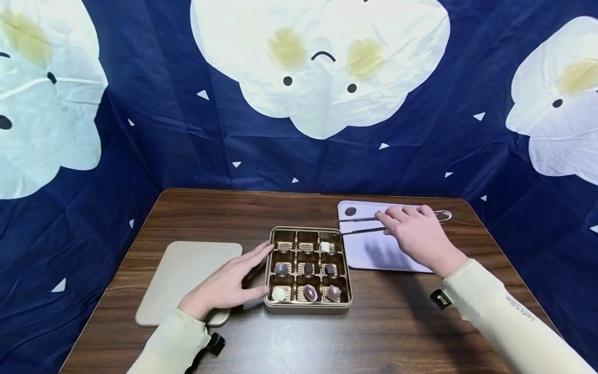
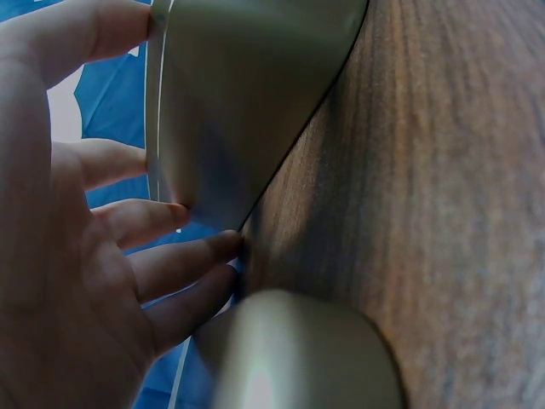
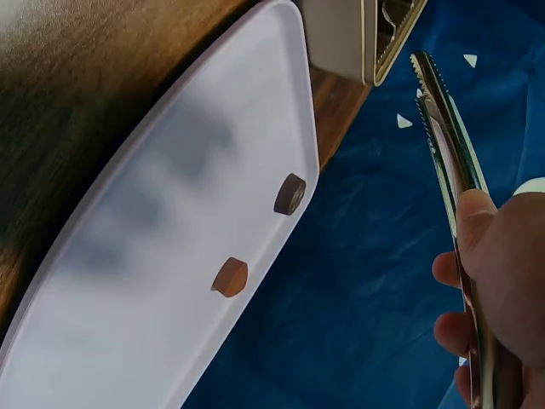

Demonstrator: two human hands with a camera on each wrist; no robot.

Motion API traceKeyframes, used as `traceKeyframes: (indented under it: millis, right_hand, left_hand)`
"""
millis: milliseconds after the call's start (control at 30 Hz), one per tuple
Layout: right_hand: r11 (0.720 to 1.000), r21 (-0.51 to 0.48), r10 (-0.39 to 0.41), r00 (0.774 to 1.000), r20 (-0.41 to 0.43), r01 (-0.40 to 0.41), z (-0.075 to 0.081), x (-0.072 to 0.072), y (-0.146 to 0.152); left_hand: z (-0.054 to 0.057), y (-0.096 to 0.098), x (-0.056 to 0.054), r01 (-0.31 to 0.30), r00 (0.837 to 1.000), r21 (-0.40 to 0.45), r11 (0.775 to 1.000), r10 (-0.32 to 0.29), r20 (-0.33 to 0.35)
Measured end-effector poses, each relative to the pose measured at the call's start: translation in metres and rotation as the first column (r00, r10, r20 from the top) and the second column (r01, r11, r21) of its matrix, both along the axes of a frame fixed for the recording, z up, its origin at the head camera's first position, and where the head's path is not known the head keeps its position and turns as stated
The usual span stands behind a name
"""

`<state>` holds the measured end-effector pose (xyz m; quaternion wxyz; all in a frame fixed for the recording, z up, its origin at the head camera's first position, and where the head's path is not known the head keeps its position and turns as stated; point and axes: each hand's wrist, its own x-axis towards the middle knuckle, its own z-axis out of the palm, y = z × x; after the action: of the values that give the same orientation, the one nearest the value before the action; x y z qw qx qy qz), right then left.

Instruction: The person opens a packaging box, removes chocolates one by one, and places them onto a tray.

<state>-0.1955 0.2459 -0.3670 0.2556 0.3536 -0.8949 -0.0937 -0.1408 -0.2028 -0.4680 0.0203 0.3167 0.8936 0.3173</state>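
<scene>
A square gold tin [image 1: 308, 310] stands mid-table, its insert divided into compartments. Chocolates sit in the middle and front rows, among them a white one [image 1: 279, 294] and a glossy oval one [image 1: 310, 292]; a white square [image 1: 325, 246] lies at back right. The back left and back middle compartments hold none. My left hand [image 1: 233, 283] touches the tin's left side with extended fingers and thumb. Metal tongs [image 3: 451, 145] are gripped in my right hand [image 1: 413, 234], tips slightly apart near the tin's back right corner, nothing visible between them.
Right of the tin lies a lilac tray [image 1: 369, 254] bearing a dark round chocolate [image 3: 290, 194] and a brown one [image 3: 230, 278]. A beige lid [image 1: 187, 275] lies at left, under part of the left forearm. Blue cloth [image 1: 187, 145] hangs behind and beside the wooden table.
</scene>
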Motion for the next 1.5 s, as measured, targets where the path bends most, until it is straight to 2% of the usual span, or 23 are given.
traceKeyframes:
  millis: [233, 600, 933, 1500]
  right_hand:
    - [0.997, 0.066, 0.030, 1.000, -0.003, -0.030, -0.001, 0.000, -0.006]
    - [0.992, 0.099, 0.077, 0.997, 0.011, -0.078, 0.005, -0.002, -0.018]
    - [0.978, 0.155, 0.148, 0.988, -0.050, -0.138, 0.010, -0.007, -0.028]
    - [0.950, 0.242, 0.225, 0.971, -0.085, -0.198, 0.013, -0.012, -0.044]
  left_hand:
    - [0.000, -0.001, 0.000, 0.003, 1.000, 0.006, 1.000, -0.003, -0.003]
    - [0.001, 0.000, 0.001, 0.003, 1.000, 0.006, 1.000, -0.003, -0.001]
    - [0.002, 0.000, 0.002, 0.002, 1.000, 0.003, 1.000, -0.002, 0.001]
    - [0.000, 0.000, 0.001, 0.003, 1.000, 0.006, 1.000, -0.003, -0.005]
